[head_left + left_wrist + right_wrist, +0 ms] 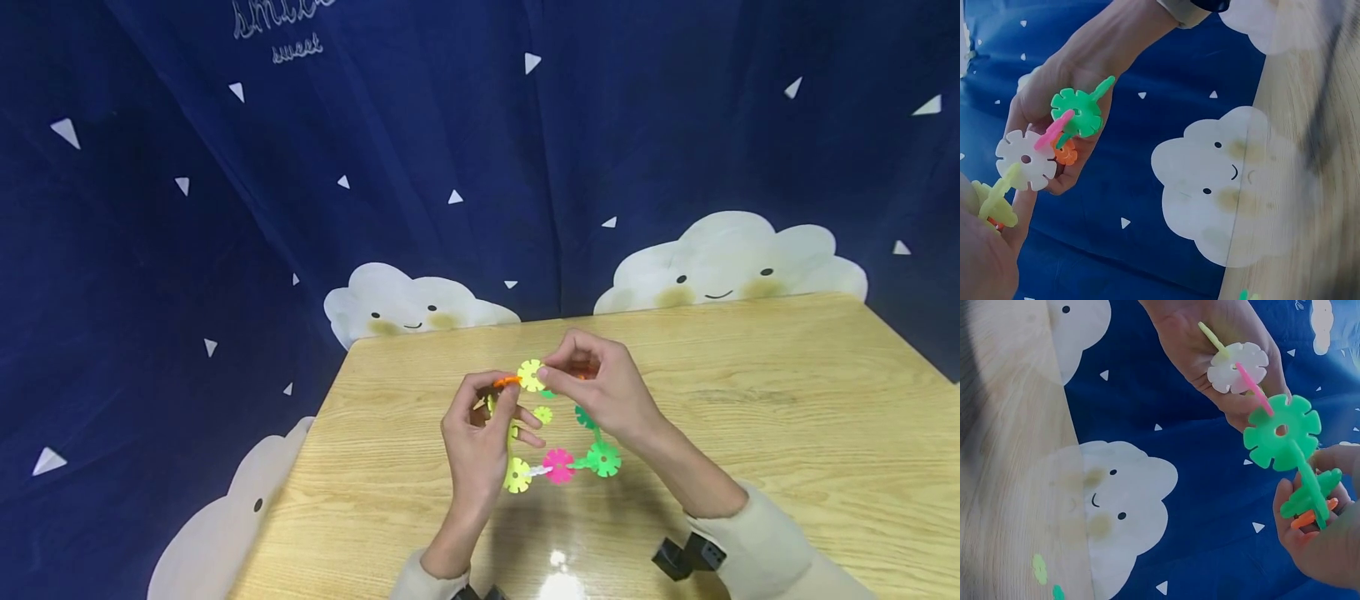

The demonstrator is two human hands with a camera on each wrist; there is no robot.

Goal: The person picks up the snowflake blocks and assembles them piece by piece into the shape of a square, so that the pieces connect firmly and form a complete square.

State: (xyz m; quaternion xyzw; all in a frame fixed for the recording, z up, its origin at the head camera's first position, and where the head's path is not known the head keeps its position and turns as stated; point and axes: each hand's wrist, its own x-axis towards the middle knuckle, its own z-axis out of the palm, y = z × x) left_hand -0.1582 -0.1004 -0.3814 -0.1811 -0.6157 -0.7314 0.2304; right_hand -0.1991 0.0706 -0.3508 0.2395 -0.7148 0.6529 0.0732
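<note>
A chain of notched plastic interlocking discs hangs between both hands, bent into a rough loop. My left hand (pixel 480 442) pinches an orange disc (pixel 507 381), seen edge-on at the top. Between thumb and fingertips, my right hand (pixel 618 392) holds a yellow disc (pixel 531 375) right against it; another orange disc (pixel 583 372) shows inside that hand. Along the bottom run a yellow disc (pixel 517 475), a white disc (pixel 1025 159), a pink disc (pixel 558 465) and a green disc (pixel 603 459). More green discs (pixel 1311 490) climb toward the right hand, partly hidden by its fingers.
A loose yellow disc (pixel 543 414) and a loose green disc (pixel 1058 592) lie on the wooden table (pixel 787 417) beyond the hands. A dark blue curtain (pixel 450 125) with white triangles and clouds hangs along the table's back and left edges.
</note>
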